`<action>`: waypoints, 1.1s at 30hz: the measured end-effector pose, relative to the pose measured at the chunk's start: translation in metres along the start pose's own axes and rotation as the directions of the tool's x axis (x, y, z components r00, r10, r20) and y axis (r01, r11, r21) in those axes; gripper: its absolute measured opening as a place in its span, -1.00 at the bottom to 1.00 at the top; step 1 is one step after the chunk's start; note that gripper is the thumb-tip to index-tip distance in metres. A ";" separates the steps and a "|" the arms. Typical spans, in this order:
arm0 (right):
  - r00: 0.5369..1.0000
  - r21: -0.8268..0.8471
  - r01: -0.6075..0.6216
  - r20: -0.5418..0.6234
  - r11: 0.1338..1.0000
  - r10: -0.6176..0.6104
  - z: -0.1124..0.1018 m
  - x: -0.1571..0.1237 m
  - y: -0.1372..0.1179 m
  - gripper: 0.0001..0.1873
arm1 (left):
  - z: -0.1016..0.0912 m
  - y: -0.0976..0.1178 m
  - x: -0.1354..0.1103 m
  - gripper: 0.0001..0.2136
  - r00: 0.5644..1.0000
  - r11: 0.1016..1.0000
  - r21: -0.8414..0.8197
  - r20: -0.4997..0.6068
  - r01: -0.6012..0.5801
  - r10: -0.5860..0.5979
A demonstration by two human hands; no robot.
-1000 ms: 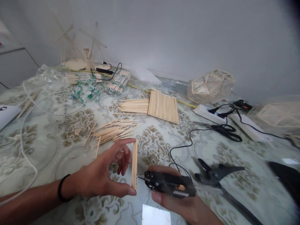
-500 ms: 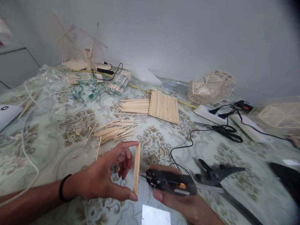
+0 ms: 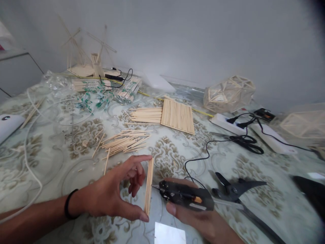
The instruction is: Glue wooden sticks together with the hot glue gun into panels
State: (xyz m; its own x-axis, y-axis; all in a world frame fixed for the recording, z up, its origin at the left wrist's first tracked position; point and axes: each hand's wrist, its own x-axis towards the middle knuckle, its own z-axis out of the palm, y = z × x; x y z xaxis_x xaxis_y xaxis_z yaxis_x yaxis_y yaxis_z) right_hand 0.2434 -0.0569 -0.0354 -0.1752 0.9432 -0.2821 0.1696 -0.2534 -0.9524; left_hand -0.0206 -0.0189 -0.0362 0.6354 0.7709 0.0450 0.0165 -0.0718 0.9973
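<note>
My left hand (image 3: pixel 111 191), with a black band on its wrist, pinches a narrow panel of wooden sticks (image 3: pixel 149 186) by its two ends, between thumb and index finger. The panel stands on end, its long side running away from me. My right hand (image 3: pixel 195 217) is wrapped round a black glue gun (image 3: pixel 186 195), with a pale glue stick (image 3: pixel 225 202) out of its back end. Its thin metal nozzle points left and is at or very near the panel's right face; whether it touches I cannot tell. Beyond my left hand lies a loose pile of wooden sticks (image 3: pixel 125 141).
Farther back are a square stick panel (image 3: pixel 177 116) and more sticks (image 3: pixel 146 115). Pruning shears (image 3: pixel 236 189) and black scissors (image 3: pixel 246 144) lie at right, near a white power strip (image 3: pixel 228 124) and cable. Stick models (image 3: pixel 230 93) and bagged sticks (image 3: pixel 128 89) stand along the wall.
The far end of the pinched panel has tilted slightly right, with my left fingertips moving along. The glue gun has shifted a little to the right, its nozzle still beside the panel.
</note>
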 end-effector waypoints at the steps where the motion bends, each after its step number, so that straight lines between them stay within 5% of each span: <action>1: 1.000 0.002 -0.006 -0.001 1.000 0.006 0.000 0.000 0.000 -0.47 | 0.000 0.000 0.000 -0.08 1.000 1.000 -0.007 0.002 0.004 -0.004; 14: 0.993 0.043 -0.082 -0.077 0.996 0.085 0.003 0.002 0.002 -0.45 | 0.001 -0.001 -0.001 -0.02 0.999 1.000 -0.013 0.033 -0.027 0.027; 33: 0.998 -0.086 -0.010 -0.067 0.996 0.004 -0.002 0.005 0.000 -0.52 | 0.002 -0.005 -0.002 0.02 0.998 1.000 -0.021 0.068 -0.008 0.009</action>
State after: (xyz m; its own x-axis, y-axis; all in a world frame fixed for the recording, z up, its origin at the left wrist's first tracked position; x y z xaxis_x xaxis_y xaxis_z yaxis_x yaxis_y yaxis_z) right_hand 0.2443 -0.0521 -0.0366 -0.1091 0.9545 -0.2774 0.2542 -0.2430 -0.9361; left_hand -0.0203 -0.0220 -0.0414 0.6863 0.7256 0.0499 -0.0044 -0.0644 0.9979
